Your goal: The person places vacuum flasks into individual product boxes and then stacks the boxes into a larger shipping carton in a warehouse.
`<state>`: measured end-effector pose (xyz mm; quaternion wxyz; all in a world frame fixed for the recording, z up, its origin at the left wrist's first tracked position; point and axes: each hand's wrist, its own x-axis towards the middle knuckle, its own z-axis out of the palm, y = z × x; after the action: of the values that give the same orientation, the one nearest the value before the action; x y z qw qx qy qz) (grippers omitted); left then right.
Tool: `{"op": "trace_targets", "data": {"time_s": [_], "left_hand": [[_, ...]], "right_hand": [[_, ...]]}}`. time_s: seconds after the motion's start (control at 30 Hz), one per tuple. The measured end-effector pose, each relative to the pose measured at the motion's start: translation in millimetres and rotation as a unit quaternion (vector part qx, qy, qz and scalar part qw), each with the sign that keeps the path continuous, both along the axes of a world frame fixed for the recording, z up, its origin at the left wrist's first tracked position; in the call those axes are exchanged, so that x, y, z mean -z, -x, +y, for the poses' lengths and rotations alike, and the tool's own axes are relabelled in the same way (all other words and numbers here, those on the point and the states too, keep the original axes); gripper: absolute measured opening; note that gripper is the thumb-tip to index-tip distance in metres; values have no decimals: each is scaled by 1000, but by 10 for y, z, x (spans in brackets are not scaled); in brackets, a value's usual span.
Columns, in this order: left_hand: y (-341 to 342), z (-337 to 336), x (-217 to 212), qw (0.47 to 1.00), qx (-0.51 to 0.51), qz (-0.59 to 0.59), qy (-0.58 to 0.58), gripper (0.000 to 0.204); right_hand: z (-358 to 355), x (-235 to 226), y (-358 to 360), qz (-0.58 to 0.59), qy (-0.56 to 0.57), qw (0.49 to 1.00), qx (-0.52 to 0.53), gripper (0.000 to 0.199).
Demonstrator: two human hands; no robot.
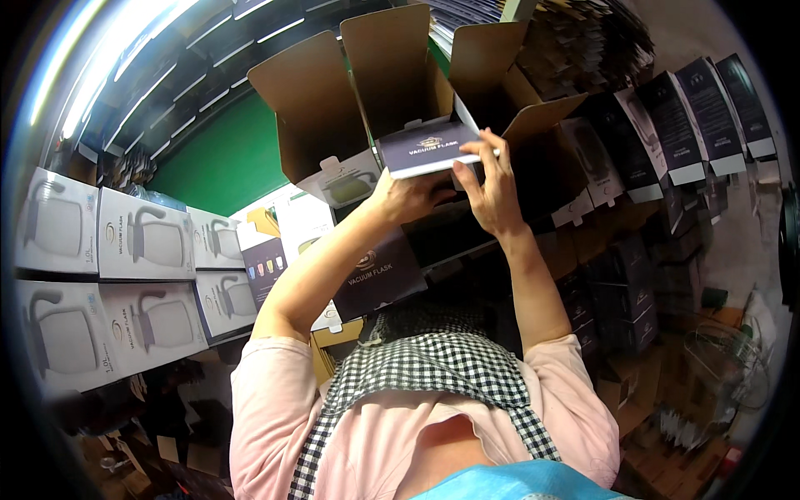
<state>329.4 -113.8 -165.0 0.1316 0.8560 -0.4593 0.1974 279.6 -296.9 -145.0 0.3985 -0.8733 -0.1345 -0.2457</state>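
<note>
Both hands raised: left hand point(412, 196) and right hand point(492, 187) fingers clasp dark box point(429, 148) at open carton point(400, 83).

a dark purple product box point(429, 146) with a white edge sits tilted, half inside the big open brown carton point(392, 83), whose four flaps stand splayed wide. the small box's printed end faces the camera, pinched at its lower and right edges.
</note>
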Motion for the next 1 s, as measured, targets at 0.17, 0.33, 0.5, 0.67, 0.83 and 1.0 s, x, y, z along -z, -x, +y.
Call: {"op": "trace_targets", "data": {"time_s": [0.17, 0.33, 0.5, 0.67, 0.83, 1.0], "left_hand": [[147, 460, -111, 718, 23, 666, 203, 57], [429, 311, -56, 496, -86, 694, 515, 78], [463, 260, 47, 686, -116, 592, 406, 94], [384, 439, 254, 850, -93, 418, 308, 49], [492, 350, 224, 909, -108, 304, 265, 37], [555, 214, 11, 987, -125, -1, 100, 34]], "right_hand": [[-92, 285, 369, 44, 24, 999, 16, 44], [-181, 473, 386, 74, 8, 997, 4, 43], [-116, 713, 425, 41, -25, 996, 79, 51], [-37, 625, 309, -34, -10, 993, 117, 54], [12, 809, 380, -43, 32, 984, 168, 53], [-70, 823, 387, -72, 74, 983, 151, 44]]}}
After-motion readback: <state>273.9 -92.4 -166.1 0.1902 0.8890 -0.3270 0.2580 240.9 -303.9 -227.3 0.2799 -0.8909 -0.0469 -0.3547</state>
